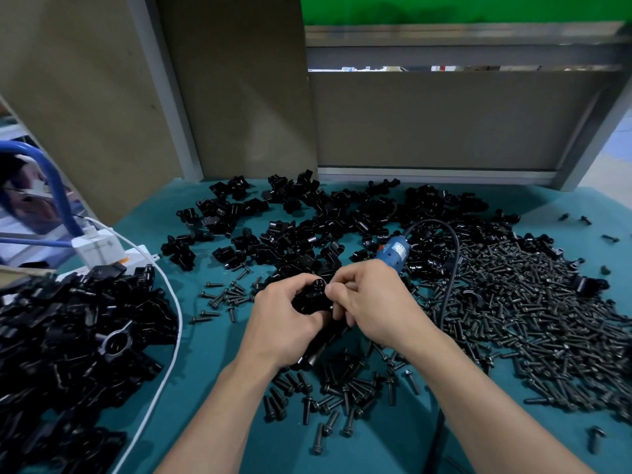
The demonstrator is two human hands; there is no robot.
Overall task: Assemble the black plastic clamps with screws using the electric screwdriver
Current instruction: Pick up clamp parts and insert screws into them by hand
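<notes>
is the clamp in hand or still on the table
In hand: the left hand grips the black clamp, fingers curled round it, and the right hand pinches at its top.

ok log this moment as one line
left hand: grips black clamp | right hand: pinches its top | electric screwdriver: blue body behind right hand | screws: loose pile at right
</notes>
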